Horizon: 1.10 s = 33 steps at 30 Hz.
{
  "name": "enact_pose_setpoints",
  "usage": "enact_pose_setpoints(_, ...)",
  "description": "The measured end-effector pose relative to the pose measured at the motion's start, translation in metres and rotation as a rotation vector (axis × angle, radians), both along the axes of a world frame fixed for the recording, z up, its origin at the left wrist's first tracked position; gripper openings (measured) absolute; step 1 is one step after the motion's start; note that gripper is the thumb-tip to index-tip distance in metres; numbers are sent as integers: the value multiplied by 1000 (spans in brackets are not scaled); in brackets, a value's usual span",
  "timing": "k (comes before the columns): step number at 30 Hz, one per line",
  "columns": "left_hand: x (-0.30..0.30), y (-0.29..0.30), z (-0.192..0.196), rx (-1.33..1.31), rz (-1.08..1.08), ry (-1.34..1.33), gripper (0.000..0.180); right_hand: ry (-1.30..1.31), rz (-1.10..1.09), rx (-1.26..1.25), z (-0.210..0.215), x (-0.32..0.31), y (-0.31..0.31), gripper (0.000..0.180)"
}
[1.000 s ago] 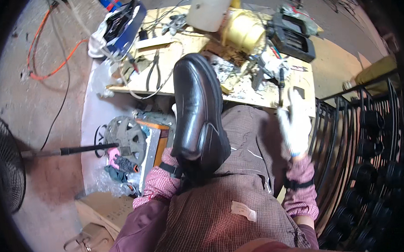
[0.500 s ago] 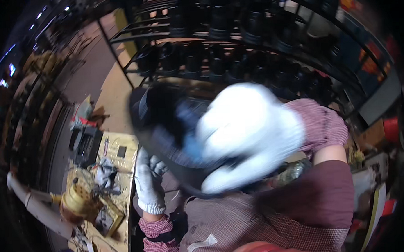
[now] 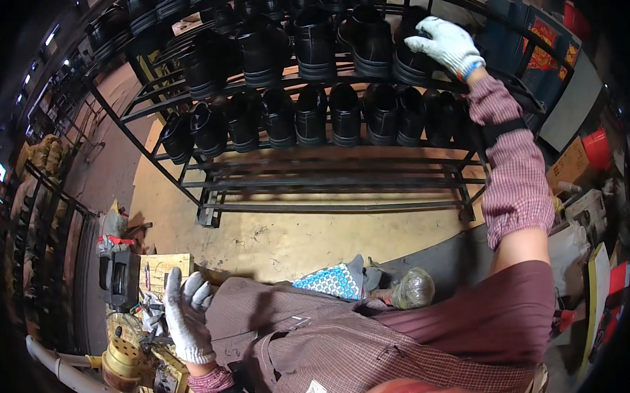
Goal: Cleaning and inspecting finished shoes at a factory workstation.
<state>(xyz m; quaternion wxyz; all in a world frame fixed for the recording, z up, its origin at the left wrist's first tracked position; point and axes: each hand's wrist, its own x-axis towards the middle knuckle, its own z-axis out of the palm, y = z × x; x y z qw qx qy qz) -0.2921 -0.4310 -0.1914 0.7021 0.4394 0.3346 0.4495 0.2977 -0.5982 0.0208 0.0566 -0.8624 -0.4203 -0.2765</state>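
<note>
At the upper right, my right hand (image 3: pixel 449 44), in a white knit glove, reaches to the rack. Its loosely bent fingers are apart, in front of a black shoe (image 3: pixel 411 64) at the right of the upper shelf; whether they touch it I cannot tell. More black shoes (image 3: pixel 315 45) stand beside it, heels facing me. On the lower shelf is another row of black shoes (image 3: pixel 311 116). My left hand (image 3: pixel 186 314), in a greyish-white glove, is raised at the lower left beside my apron, fingers apart and holding nothing.
The black metal rack (image 3: pixel 329 207) has bare bars below the shoes. A yellow machine part (image 3: pixel 122 363) with a pale hose (image 3: pixel 73 379) is at the lower left, near a black case (image 3: pixel 122 281). A plastic-wrapped roundish thing (image 3: pixel 413 289) and a blue-white patterned cloth (image 3: pixel 333 281) lie before my lap.
The blurred black shoe near my lap is gone from there. My right hand has moved up and right to the rack; my left hand has moved left and down, away from the shoe.
</note>
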Motion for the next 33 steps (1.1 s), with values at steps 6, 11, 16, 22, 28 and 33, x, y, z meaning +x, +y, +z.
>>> enact_pose_setpoints(6,-24,-26,10,76,121,41,74,-139,-86,135,-12,80,-15,68)
enact_pose_setpoints(11,-48,-36,-16,33,120,15,81,-71,-583,-30,-22,75,-52,64)
enact_pose_setpoints(16,-32,-48,-38,-31,160,-76,80,-593,-457,-329,-32,-4,-25,35)
enact_pose_setpoints(22,-55,-85,-49,-62,279,-42,80,-66,447,-207,-58,-188,53,35)
enact_pose_setpoints(28,-81,-114,-73,-85,367,12,91,429,1855,-133,-130,-333,98,32)
enact_pose_setpoints(33,-94,-151,-83,-58,753,-544,122,774,2258,-154,-154,-468,132,27)
